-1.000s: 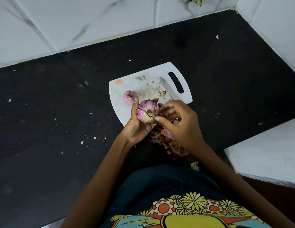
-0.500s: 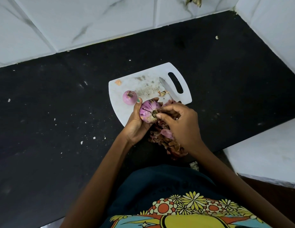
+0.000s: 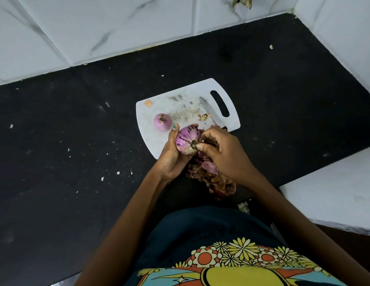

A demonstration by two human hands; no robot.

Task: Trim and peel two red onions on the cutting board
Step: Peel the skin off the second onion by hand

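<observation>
My left hand (image 3: 172, 153) grips a purple red onion (image 3: 187, 139) above the near edge of the white cutting board (image 3: 180, 108), root end facing me. My right hand (image 3: 221, 153) has its fingers curled, with the thumb tip pressing at the onion's root; brown skin shows under the fingers. A second, smaller peeled onion (image 3: 162, 122) sits on the board to the left. A knife (image 3: 211, 111) lies on the board near the handle slot, its handle end hidden by my right hand.
A heap of brown and pink onion skins (image 3: 213, 178) lies on the black counter (image 3: 76, 141) below my hands. White tiled walls (image 3: 118, 27) bound the back and right. A white ledge (image 3: 334, 193) juts in at the right. Crumbs dot the counter.
The onion has turned in my left hand, its root end swinging right towards me. My right thumb has moved onto the root.
</observation>
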